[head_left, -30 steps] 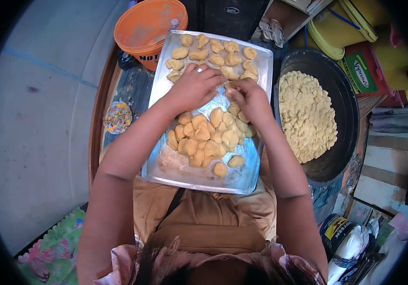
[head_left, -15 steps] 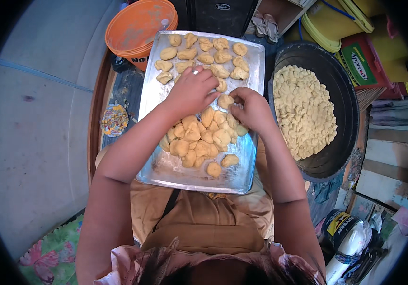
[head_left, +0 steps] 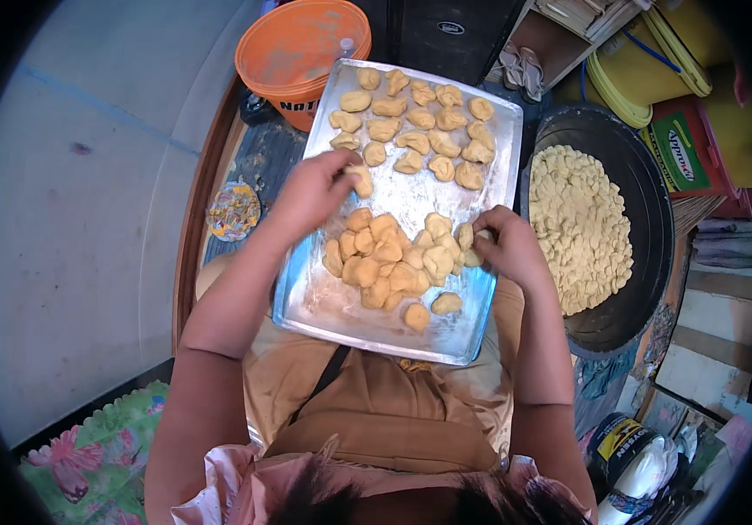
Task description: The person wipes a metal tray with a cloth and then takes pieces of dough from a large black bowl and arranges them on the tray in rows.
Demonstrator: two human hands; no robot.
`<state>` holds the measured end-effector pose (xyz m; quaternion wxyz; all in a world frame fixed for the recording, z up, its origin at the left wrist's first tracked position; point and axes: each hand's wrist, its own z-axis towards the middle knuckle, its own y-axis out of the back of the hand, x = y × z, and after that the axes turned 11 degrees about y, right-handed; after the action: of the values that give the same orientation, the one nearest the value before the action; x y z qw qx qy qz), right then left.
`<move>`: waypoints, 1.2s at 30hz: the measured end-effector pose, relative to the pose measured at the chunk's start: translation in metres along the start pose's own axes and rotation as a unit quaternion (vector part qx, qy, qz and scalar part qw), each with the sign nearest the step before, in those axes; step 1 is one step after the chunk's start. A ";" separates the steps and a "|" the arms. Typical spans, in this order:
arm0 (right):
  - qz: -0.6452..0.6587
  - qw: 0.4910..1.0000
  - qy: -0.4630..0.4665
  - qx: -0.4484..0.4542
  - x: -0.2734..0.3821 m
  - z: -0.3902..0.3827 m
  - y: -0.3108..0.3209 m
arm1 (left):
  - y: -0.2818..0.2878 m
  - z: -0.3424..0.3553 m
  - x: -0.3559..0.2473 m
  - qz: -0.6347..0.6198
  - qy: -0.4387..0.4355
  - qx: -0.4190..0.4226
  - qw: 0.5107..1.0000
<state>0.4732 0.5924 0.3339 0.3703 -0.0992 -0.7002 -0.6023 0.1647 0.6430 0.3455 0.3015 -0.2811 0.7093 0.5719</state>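
A shiny metal baking tray (head_left: 323,306) lies across my lap. Rows of yellowish dough pieces (head_left: 422,118) fill its far part. Nearer to me is a loose pile of dough pieces (head_left: 384,254), with two single pieces by the near edge. At the tray's left side my left hand (head_left: 316,188) is closed, a dough piece (head_left: 360,180) between thumb and fingers, at the left end of the nearest row. My right hand (head_left: 514,248) is at the right edge of the pile, its fingertips closed about a dough piece (head_left: 472,257) there; they partly hide it.
To the right stands a large black tub (head_left: 647,289) with a heap of small dough lumps (head_left: 577,227). An orange bucket (head_left: 301,52) is beyond the tray's far left corner. A black cabinet (head_left: 441,52) and a shelf with shoes (head_left: 520,70) stand behind.
My left hand has moved left from mid-tray to the row's left end. My right hand has drawn back to the pile's right edge. More pieces show in the nearest row. The view has shifted.
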 end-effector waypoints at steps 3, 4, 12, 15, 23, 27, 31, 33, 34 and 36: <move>0.052 0.992 -0.006 -0.115 0.022 0.030 -0.005 | 0.011 0.005 0.028 0.054 0.021 -0.046 0.997; 0.079 0.986 0.017 -0.147 0.029 0.041 -0.011 | 0.010 0.006 0.024 0.049 0.018 -0.044 0.998; 0.007 0.977 0.192 -0.094 0.085 0.101 -0.067 | 0.005 0.003 0.042 0.179 -0.108 -0.112 0.971; -0.043 0.985 0.169 -0.020 0.098 0.080 -0.062 | 0.002 -0.003 0.031 0.129 -0.161 -0.149 0.967; 0.219 0.971 0.022 -0.088 0.060 0.076 -0.046 | -0.007 0.002 0.031 0.213 -0.215 -0.157 0.940; 0.154 0.979 0.079 -0.108 0.048 0.073 -0.053 | -0.013 0.006 0.025 0.189 -0.273 -0.129 0.934; 0.033 0.989 0.142 -0.036 0.080 0.078 -0.068 | -0.014 0.015 0.031 0.206 -0.257 -0.097 0.939; 0.025 0.994 0.107 -0.020 0.073 0.080 -0.067 | -0.014 0.017 0.030 0.200 -0.257 -0.091 0.941; 0.018 0.997 0.076 0.000 0.073 0.082 -0.066 | -0.014 0.017 0.030 0.195 -0.252 -0.089 0.944; 0.027 0.999 0.045 -0.005 0.065 0.078 -0.049 | -0.014 0.016 0.029 0.201 -0.249 -0.094 0.943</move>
<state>0.3675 0.6315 0.3378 0.4172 -0.0927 -0.6769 -0.5992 0.1581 0.6540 0.3120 0.3196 -0.0085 0.5959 0.7367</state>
